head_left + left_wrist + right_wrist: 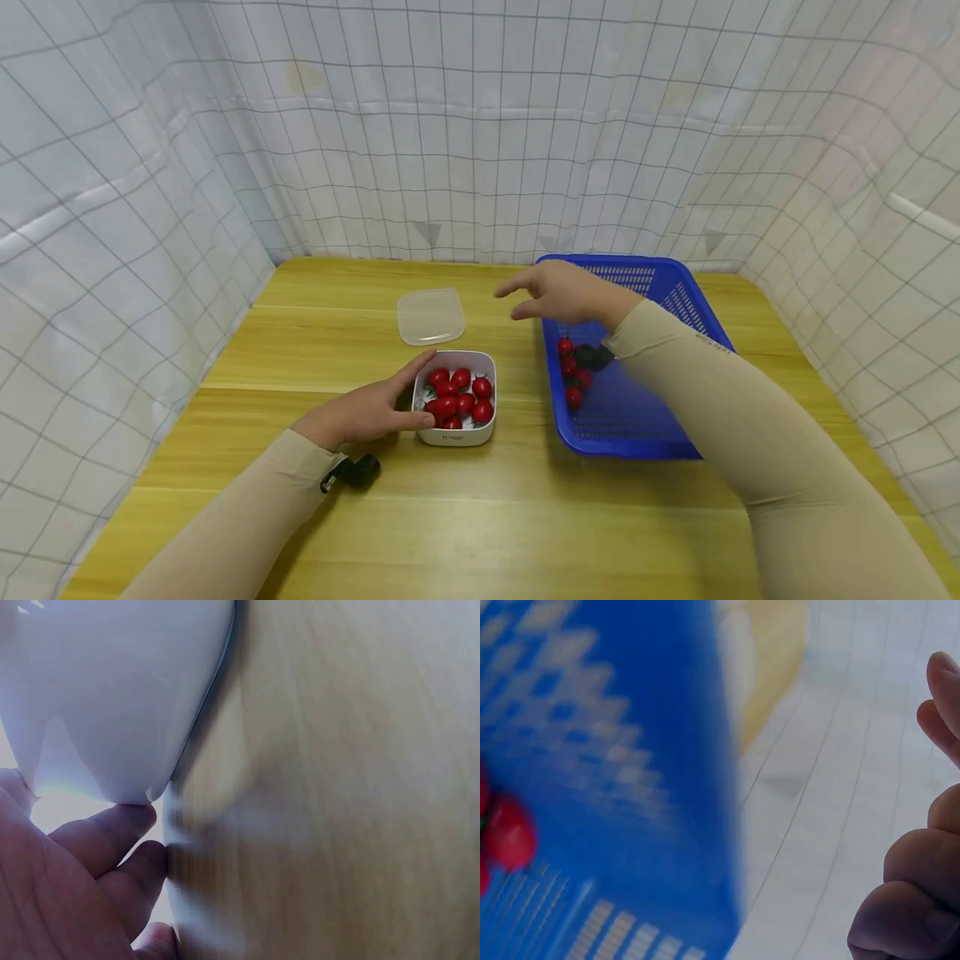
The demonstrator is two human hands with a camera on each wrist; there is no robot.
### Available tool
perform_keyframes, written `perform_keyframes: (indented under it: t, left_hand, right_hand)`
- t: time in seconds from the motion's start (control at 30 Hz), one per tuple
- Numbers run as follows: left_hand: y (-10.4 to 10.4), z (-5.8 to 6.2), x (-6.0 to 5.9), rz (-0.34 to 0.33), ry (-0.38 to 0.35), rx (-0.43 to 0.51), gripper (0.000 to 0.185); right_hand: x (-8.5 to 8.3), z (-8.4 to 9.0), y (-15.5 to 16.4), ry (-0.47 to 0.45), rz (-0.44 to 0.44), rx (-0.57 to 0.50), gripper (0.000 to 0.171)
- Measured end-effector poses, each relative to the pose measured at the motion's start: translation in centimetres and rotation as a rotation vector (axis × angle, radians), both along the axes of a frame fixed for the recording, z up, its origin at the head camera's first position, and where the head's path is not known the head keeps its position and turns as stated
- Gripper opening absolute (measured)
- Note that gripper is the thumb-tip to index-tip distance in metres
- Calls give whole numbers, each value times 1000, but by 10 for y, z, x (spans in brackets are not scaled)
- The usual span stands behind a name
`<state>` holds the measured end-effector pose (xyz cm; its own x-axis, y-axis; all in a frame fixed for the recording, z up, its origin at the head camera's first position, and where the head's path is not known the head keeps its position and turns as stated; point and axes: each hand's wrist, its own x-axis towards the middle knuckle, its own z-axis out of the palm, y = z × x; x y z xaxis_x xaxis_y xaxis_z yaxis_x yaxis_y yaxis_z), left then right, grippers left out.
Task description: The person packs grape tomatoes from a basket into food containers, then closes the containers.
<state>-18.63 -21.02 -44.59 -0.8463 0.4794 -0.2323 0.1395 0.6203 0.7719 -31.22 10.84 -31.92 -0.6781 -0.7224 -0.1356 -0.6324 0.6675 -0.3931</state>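
My left hand (pixel 371 410) holds a white square container (pixel 457 437) at its left side, thumb over the front rim and fingers toward the back corner. In the left wrist view, fingertips (pixel 139 816) meet the bottom edge of the smooth white wall. Several red cherry tomatoes (pixel 446 406) lie inside the container. My right hand (pixel 566 292) hovers over the left rim of a blue plastic basket (pixel 561 421), thumb and forefinger apart, with nothing seen between them. A few more tomatoes (pixel 574 397) lie along the basket's left side, partly behind the wrist camera.
A translucent square lid (pixel 431 317) lies flat behind the container. The wooden table (pixel 450 533) runs back to a white grid-patterned curtain (pixel 480 150), which also hangs at both sides. Small dark cameras sit on both wrists.
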Motion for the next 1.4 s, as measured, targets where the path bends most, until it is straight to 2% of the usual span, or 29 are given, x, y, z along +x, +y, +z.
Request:
perform_keyframes:
  t: [0.07,0.17,0.3,0.43,0.57,0.7,0.9,1.1,1.4]
  left_hand:
    - [0,1,0,4,6,-12,106]
    - [0,3,0,10,7,-24,107]
    - [0,2,0,13,2,-35,107]
    - [1,2,1,17,9,-48,107]
    - [0,1,2,19,15,-62,106]
    - [0,2,2,22,22,-66,105]
    - [1,4,1,18,15,-65,104]
    - [1,2,3,20,30,-59,103]
    - [3,2,6,30,17,-52,104]
  right_hand:
    - [-13,-7,23,0,-73,-24,41]
    - [-29,-22,53,-19,-132,-28,41]
    - [-43,-43,79,-93,-131,16,42]
    - [-50,-55,92,-178,-127,77,42]
    - [-52,-61,97,-264,-107,125,39]
    - [-51,-67,99,-301,-100,148,40]
    - [-50,-79,100,-300,-119,172,41]
    - [-48,-80,97,-296,-151,210,38]
    - [-49,-87,96,-265,-126,249,34]
